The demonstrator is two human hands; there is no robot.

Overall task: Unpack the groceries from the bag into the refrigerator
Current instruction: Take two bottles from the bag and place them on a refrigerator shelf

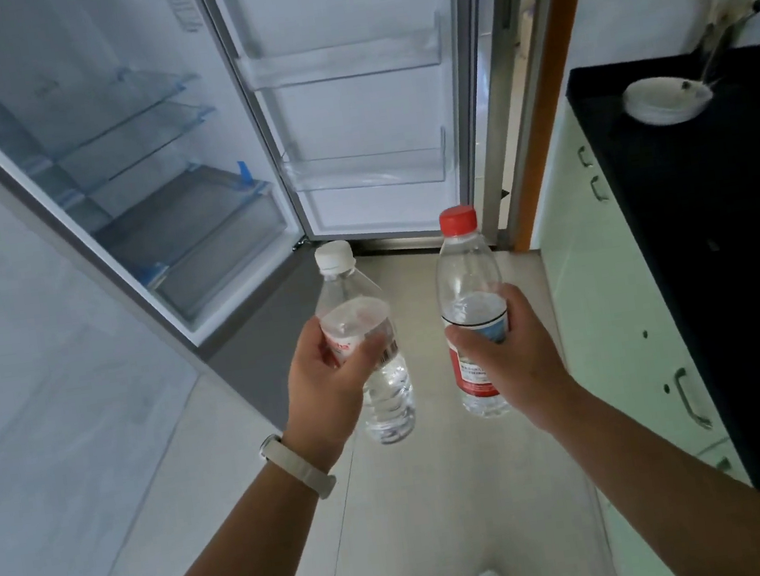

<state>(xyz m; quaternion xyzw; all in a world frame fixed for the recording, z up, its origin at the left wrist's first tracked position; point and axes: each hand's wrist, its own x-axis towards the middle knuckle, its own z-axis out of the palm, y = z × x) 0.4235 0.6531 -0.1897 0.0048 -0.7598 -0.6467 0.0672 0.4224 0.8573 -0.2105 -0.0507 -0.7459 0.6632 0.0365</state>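
Standing before an open refrigerator (pixel 147 183), a person holds two clear plastic water bottles out over a pale tiled floor (pixel 444 497). The left hand (pixel 327 381), its wrist ringed by a white band (pixel 295 463), is wrapped around the middle of the white-capped bottle (pixel 367 352), fingers curled over its label; the bottle leans slightly toward 11 o'clock. The right hand (pixel 502 349) grasps the red-capped bottle (pixel 471 314) at its red, white and blue label, thumb across the front, the bottle close to upright. The two bottles are near each other but apart, the red-capped one at 3 o'clock from the other. At 11 o'clock from the hands the refrigerator's interior shows glass shelves (pixel 143 120) stacked above a clear drawer (pixel 197 234), with strips of blue tape on their edges. At 12 o'clock the swung-open door (pixel 353 98) carries transparent door bins (pixel 367 168), one above another. At 2 o'clock a black countertop (pixel 720 243) runs above pale green cabinets (pixel 612 305) with metal handles; a stack of white dishes (pixel 662 100) sits on it near the far end, and metal utensils (pixel 739 18) stand behind them against the wall. The grocery bag itself does not appear in the frame.
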